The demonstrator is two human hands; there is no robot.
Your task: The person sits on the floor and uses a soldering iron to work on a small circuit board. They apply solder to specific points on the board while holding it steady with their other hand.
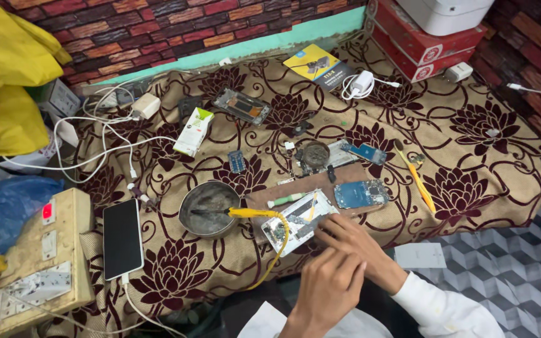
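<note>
Both hands work at the near edge of a low table draped in a brown flowered cloth (471, 188). The left hand (328, 289) lies over the wrist of the right hand (352, 241), its fingers curled together; whether they pinch anything cannot be told. The right hand's fingers are bunched together and press on the near corner of an opened phone (298, 219), which lies tilted on a brown board (264, 197) close to the table's front edge. No tool shows between the fingers.

A yellow-handled soldering iron (252, 213) rests with its tip in a round metal bowl (208, 206) just left of the phone, its yellow cord curving down over the front edge. A blue circuit board (361, 194) lies just right of the phone, and a yellow tool (419, 181) farther right. A black-screened phone (122, 238) on a white cable lies near the left front edge, beside a beige switch box (39, 256).

Bare cloth lies right of the yellow tool, out to the table's right edge. The back half is crowded: a white box (193, 130), a phone frame (242, 105), a charger (361, 82), and red boxes (421, 40) at the far corner.
</note>
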